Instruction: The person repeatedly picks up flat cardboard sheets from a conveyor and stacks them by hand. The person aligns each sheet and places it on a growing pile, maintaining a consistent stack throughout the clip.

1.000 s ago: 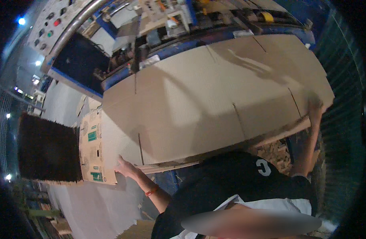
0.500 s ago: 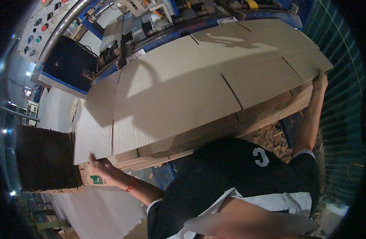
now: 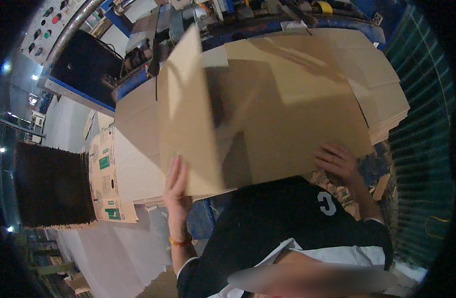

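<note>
A large brown cardboard sheet [image 3: 297,119] lies in front of me on a stack of similar sheets [image 3: 389,97]. Its left panel [image 3: 188,119] stands up, tilted and blurred by motion. My left hand [image 3: 177,186] is at the near edge of that raised panel, fingers along its outer face and thumb hidden. Over the sheet's near right edge, my right hand [image 3: 336,161] rests with its fingers spread and slightly smeared.
A blue machine frame [image 3: 248,37] runs along the far side, with a control panel of buttons [image 3: 51,25] at upper left. Printed cardboard [image 3: 106,174] and a dark-edged stack [image 3: 51,186] stand left. A green corrugated wall [image 3: 421,134] rises right; cardboard scraps [image 3: 330,186] lie below.
The sheet's left panel has been raised from flat. My left hand has moved right with it, and my right hand has come from the far right corner inward to the near edge.
</note>
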A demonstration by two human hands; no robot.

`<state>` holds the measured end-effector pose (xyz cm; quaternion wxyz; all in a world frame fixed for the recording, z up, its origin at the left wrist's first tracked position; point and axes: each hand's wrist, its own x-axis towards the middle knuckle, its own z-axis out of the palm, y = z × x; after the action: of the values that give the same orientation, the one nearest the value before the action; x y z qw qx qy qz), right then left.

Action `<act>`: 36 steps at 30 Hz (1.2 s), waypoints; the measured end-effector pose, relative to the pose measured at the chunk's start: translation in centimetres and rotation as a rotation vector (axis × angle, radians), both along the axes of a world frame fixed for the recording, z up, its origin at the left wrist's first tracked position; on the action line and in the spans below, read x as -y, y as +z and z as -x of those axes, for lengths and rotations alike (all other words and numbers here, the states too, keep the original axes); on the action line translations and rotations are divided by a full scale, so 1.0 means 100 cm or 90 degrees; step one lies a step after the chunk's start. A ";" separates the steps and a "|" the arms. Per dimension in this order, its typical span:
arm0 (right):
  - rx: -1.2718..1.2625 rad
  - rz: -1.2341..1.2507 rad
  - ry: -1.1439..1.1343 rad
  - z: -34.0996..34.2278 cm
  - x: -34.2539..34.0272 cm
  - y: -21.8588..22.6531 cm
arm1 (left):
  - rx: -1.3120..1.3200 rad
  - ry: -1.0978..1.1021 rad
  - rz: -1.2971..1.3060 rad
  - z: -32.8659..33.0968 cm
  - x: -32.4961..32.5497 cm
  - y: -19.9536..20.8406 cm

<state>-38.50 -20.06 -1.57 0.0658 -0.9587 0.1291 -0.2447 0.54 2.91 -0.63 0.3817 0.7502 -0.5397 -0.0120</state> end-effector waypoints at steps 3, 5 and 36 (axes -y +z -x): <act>-0.059 -0.017 0.033 -0.011 0.011 0.006 | 0.257 -0.113 -0.176 0.009 0.026 0.007; -0.063 -0.013 0.042 -0.015 0.017 0.008 | 0.251 -0.121 -0.188 0.008 0.031 0.012; -0.064 -0.079 -0.244 -0.152 0.208 0.009 | 0.222 0.249 -0.083 -0.120 0.249 -0.003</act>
<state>-23.34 -40.85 -0.71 0.0701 -0.9218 0.3268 -0.1965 12.58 -21.97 -0.98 0.2292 0.8540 -0.4401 0.1564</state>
